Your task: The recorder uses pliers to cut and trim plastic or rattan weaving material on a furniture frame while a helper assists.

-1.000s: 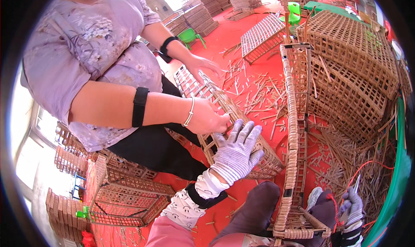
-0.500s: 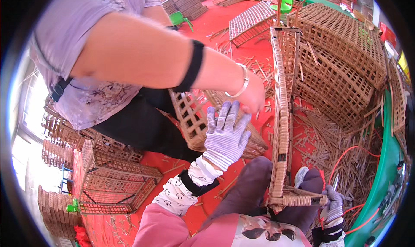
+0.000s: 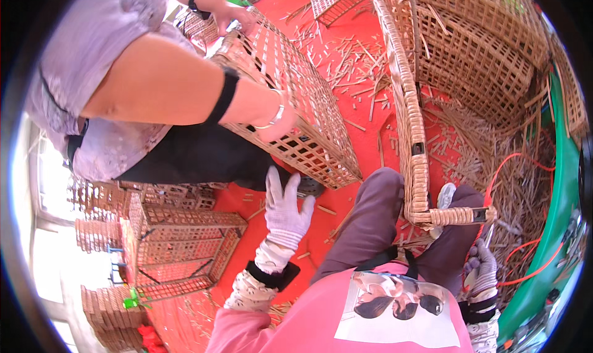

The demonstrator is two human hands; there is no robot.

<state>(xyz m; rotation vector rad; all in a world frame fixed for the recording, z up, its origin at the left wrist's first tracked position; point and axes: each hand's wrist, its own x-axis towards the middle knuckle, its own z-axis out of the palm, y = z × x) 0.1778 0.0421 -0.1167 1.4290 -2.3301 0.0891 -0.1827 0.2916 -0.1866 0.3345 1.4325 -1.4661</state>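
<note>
My left hand [image 3: 286,212], in a pale grey striped glove, is held out with fingers spread and nothing in it. It is just short of a co-worker's dark trouser leg. My right hand [image 3: 483,265], gloved too, is curled round a slim silver metal tool [image 3: 490,235], whose kind I cannot make out. Close above it is the corner of a woven wicker basket [image 3: 415,168], standing on edge by my knees. To the left, a co-worker's hands [image 3: 278,115] grip a second, openwork wicker basket [image 3: 302,93], tilted over the floor.
Stacked wicker baskets [image 3: 475,50] stand at the far right, above a heap of cane offcuts [image 3: 513,180]. A green table edge [image 3: 559,229] and an orange cord [image 3: 494,183] lie by my right side. Another basket [image 3: 185,248] rests on the red floor [image 3: 355,115] at left.
The co-worker has lifted and swung the openwork basket up and left, away from my left hand. My left hand has drawn back down and left. The basket by my knees sits higher in view.
</note>
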